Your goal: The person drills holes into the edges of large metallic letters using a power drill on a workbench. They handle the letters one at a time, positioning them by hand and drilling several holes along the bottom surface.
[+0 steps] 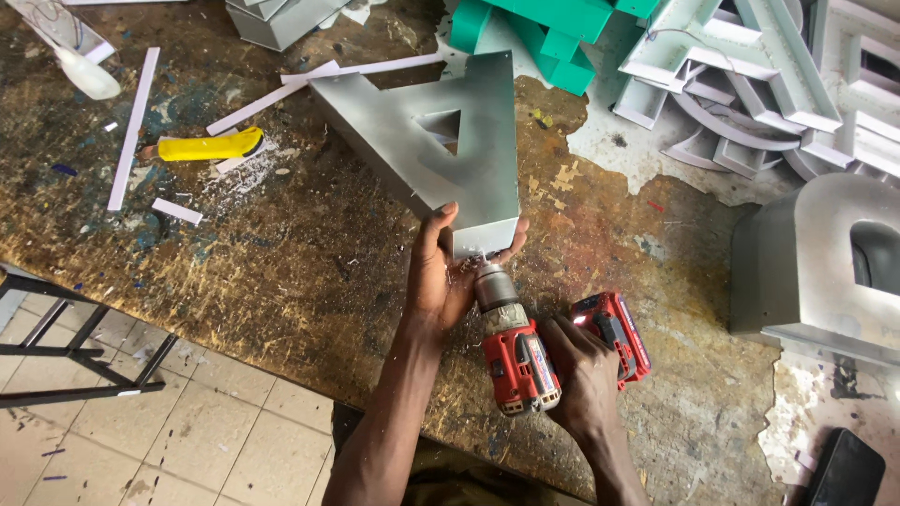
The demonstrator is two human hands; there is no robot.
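The left hand (441, 272) wraps its grip around the near end of one big metal letter (431, 150) lying flat on the desk (309, 272). The letter's long side runs away to the far left. The right hand (586, 370) holds one red drill (525, 351) tight, just near of the letter. The drill's tip points far, touching the letter's near edge. The left hand is the closer one. One yellow tool (211, 145) lies far left. More letters (750, 84) are piled far right.
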